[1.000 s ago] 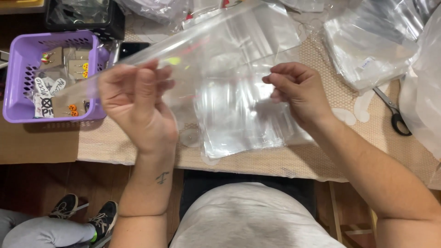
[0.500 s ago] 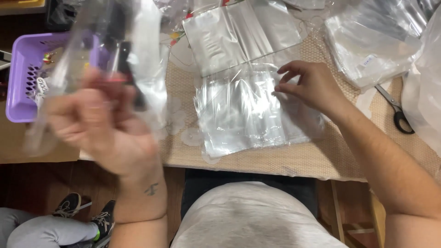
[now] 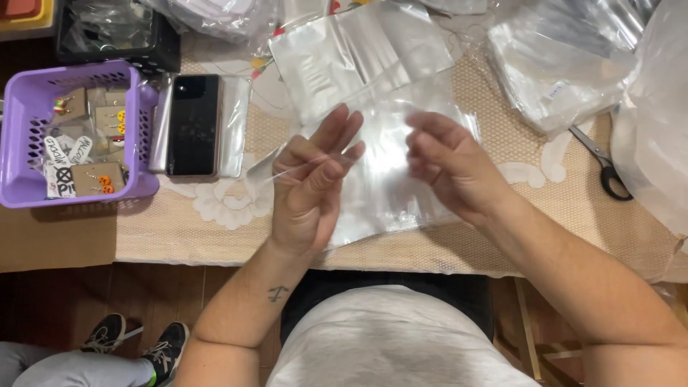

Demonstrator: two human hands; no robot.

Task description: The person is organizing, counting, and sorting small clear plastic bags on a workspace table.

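Note:
My left hand [image 3: 313, 183] is raised over the table with its fingers stretched up, pinching the edge of a clear plastic bag [image 3: 380, 140]. My right hand [image 3: 448, 166], slightly blurred, has its fingers curled on the other side of the same bag. Under both hands a stack of clear bags [image 3: 401, 211] lies flat on the beige lace tablecloth [image 3: 215, 229].
A purple basket [image 3: 16, 143] holding bagged earring cards stands at the left, with a black phone [image 3: 193, 125] beside it. Silver bags [image 3: 344, 57] and a bag pile [image 3: 559, 64] lie behind; scissors [image 3: 605, 170] at the right. Black shoes [image 3: 136, 342] are on the floor.
My left hand swung left toward the basket with a filled bag and has come back to the middle without it. Both hands now hold a fresh clear bag over the stack.

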